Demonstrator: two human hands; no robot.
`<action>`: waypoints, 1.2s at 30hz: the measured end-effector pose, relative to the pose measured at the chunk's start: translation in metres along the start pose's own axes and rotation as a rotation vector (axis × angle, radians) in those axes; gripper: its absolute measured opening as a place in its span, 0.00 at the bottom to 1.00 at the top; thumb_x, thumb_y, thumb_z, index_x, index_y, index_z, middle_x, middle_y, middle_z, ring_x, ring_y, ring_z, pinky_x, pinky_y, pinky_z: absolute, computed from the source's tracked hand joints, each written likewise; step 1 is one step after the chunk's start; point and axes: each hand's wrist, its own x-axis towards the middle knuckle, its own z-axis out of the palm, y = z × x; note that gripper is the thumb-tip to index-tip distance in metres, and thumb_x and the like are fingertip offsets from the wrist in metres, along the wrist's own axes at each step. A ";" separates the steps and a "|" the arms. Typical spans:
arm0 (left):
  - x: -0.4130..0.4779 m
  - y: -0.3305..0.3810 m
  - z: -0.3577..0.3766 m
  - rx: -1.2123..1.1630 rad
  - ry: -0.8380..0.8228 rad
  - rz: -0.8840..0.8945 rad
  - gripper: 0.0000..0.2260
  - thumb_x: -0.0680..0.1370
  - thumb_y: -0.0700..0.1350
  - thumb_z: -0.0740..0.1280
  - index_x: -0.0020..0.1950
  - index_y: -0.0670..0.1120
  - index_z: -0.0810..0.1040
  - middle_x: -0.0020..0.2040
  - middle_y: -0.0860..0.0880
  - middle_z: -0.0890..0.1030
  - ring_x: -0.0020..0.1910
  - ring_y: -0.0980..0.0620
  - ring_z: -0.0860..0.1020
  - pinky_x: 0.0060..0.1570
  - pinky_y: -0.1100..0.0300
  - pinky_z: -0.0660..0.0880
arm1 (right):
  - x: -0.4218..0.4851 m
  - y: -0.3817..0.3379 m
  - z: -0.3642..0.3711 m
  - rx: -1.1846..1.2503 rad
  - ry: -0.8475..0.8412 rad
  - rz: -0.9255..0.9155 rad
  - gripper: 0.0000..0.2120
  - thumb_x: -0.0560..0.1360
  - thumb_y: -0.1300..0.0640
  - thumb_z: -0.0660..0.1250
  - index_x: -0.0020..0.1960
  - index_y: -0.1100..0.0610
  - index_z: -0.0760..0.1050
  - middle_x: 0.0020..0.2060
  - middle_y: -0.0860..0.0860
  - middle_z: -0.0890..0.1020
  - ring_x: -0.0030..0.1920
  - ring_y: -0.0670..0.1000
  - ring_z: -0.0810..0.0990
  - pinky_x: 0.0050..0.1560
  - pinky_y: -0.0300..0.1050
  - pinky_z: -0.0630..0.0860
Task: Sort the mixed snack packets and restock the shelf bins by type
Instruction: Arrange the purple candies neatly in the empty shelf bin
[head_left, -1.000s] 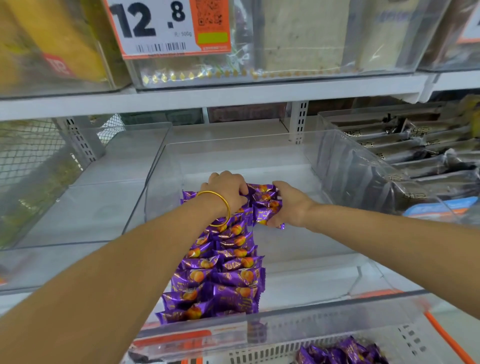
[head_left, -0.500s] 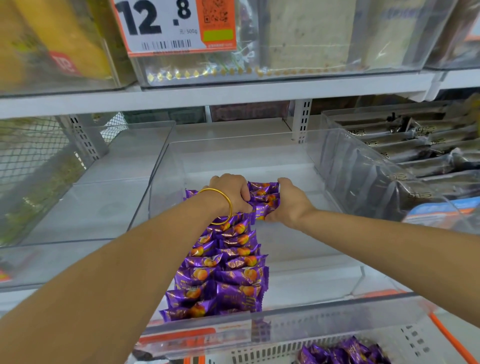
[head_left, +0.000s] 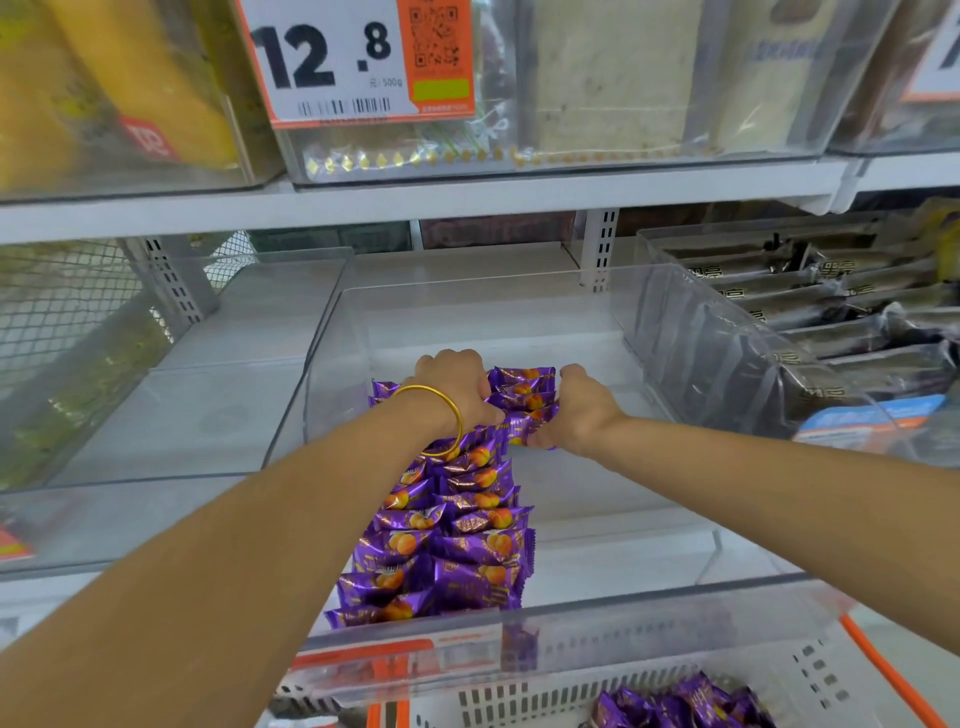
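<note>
**A:** What sits nearest, at six o'clock?

**B:** A white slotted plastic basket (head_left: 545, 699), with a few loose purple foil snack packets (head_left: 685, 701) in it toward five o'clock. Just beyond it is the front wall of a clear acrylic shelf bin (head_left: 649, 618).

**A:** And inside the bin?

**B:** Two tidy rows of purple fruit-print packets (head_left: 452, 545) run from that wall toward twelve o'clock, left of the bin's middle.

**A:** The hands?

**B:** They meet at the rows' far end. The left hand (head_left: 457, 387) has a thin gold bangle (head_left: 453, 415) on its wrist, and its fingers are curled down over the last packets of the left row. The right hand (head_left: 582, 410), at its three o'clock, is closed round a short purple packet stack (head_left: 524, 395). The stack is wedged between both hands.

**A:** Farther out?

**B:** At two o'clock a neighbouring clear bin holds long dark grey wrappers (head_left: 831, 322). At twelve o'clock, on the upper shelf, hangs a white-and-orange price tag (head_left: 358, 57) reading 12.8.
</note>
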 end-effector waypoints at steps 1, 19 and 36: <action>-0.002 0.001 -0.001 -0.007 0.010 0.005 0.15 0.75 0.50 0.69 0.56 0.41 0.78 0.57 0.44 0.78 0.57 0.44 0.74 0.61 0.52 0.69 | -0.001 0.001 -0.002 0.003 -0.011 0.005 0.33 0.68 0.60 0.76 0.66 0.63 0.62 0.58 0.58 0.75 0.52 0.54 0.74 0.50 0.44 0.71; -0.247 0.029 0.057 -0.908 -0.250 0.167 0.06 0.74 0.37 0.69 0.44 0.47 0.78 0.36 0.52 0.80 0.32 0.57 0.78 0.28 0.71 0.69 | -0.214 0.076 0.002 0.116 -0.604 -0.110 0.06 0.74 0.69 0.66 0.49 0.61 0.76 0.35 0.57 0.80 0.32 0.47 0.81 0.31 0.38 0.78; -0.257 -0.036 0.229 -0.679 -0.610 -0.302 0.04 0.79 0.44 0.63 0.50 0.53 0.76 0.50 0.54 0.79 0.39 0.62 0.79 0.35 0.72 0.71 | -0.115 0.295 0.255 -0.920 -0.568 -0.060 0.55 0.67 0.32 0.68 0.77 0.48 0.34 0.76 0.56 0.46 0.73 0.67 0.52 0.58 0.60 0.73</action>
